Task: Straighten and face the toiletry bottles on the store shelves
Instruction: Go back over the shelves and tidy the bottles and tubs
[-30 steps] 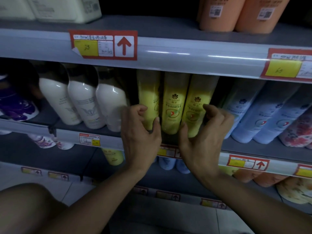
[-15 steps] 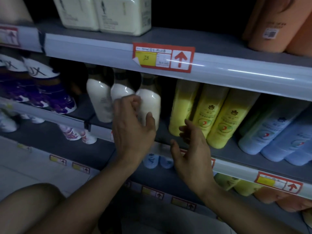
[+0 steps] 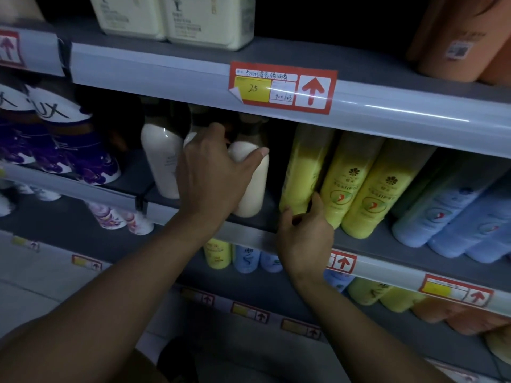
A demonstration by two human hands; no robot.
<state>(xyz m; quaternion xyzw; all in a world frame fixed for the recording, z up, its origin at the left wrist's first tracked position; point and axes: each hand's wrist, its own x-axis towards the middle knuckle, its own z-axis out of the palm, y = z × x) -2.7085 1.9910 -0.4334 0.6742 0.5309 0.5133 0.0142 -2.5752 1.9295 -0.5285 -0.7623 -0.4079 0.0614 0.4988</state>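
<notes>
**Caller:** Head camera looks down at the middle shelf (image 3: 249, 221), and the left hand (image 3: 213, 175) is wrapped round a cream bottle (image 3: 253, 183), thumb across its shoulder, fingers reaching behind toward the dark cap. That's a firm grasp on the rightmost of three cream bottles.

**Analyst:** And the right hand (image 3: 305, 236)?

**Caller:** Low at the shelf lip, fingers half curled, thumb and fingertips touching the foot of the leftmost yellow bottle (image 3: 301, 172). Contact, but I can't tell whether it truly pinches it or just steadies it.

**Analyst:** So which step are we in?

**Caller:** I'd say the cream row is being faced. The held bottle shows a blank side to us, no print, while the far-left cream bottle (image 3: 161, 161) shows faint lettering. The middle one is mostly hidden behind the hand.

**Analyst:** The yellows?

**Caller:** Two yellow bottles (image 3: 367, 194) to the right show their flower logos forward. The leftmost one is turned, its label round the side.

**Analyst:** Next move, then?

**Caller:** My read: twist the cream bottle upright on its base until the label faces out, and keep it clear of the price rail (image 3: 282, 88) overhead. Then the same turn for that yellow one, without nudging its neighbours, which stand touching.
</notes>
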